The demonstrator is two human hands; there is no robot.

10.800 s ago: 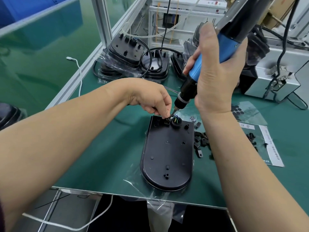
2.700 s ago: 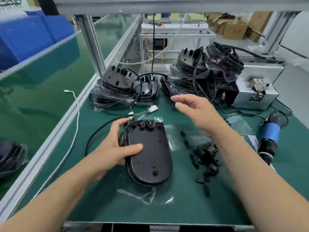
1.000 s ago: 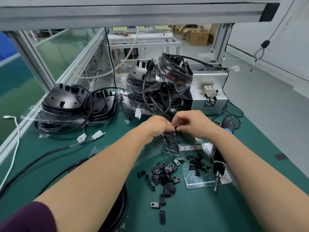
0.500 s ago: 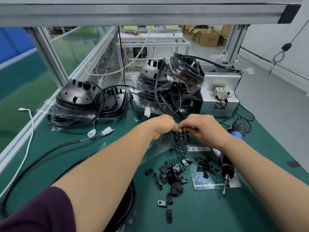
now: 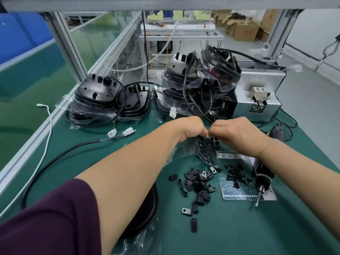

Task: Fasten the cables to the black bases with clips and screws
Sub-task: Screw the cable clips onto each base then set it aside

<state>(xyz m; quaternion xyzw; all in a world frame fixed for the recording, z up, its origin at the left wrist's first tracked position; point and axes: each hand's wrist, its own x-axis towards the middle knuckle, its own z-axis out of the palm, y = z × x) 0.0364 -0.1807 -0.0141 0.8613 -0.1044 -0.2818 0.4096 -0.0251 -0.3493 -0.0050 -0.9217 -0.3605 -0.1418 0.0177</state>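
Note:
My left hand (image 5: 189,128) and my right hand (image 5: 237,133) meet fingertip to fingertip over the green mat. Both pinch the top edge of a clear sheet of round black pads (image 5: 208,145). A black base (image 5: 147,208) lies near the front edge, mostly hidden under my left forearm. Its black cable (image 5: 55,159) loops left and ends in white connectors (image 5: 121,133). A heap of black clips (image 5: 196,183) lies in front of my hands. Black screws (image 5: 235,173) are scattered on a silvery bag. The electric screwdriver (image 5: 263,179) rests beside them, tip toward me.
Bagged black bases with cables are stacked at the back left (image 5: 99,92) and back centre (image 5: 198,76). A grey metal box (image 5: 261,85) stands at the back right. An aluminium frame rail (image 5: 36,137) borders the mat's left side, with a white cable (image 5: 48,118) over it.
The screwdriver left my right hand and now lies on the mat. My left hand let go of the base. Both hands came together on the pad sheet and have stayed there for the last second.

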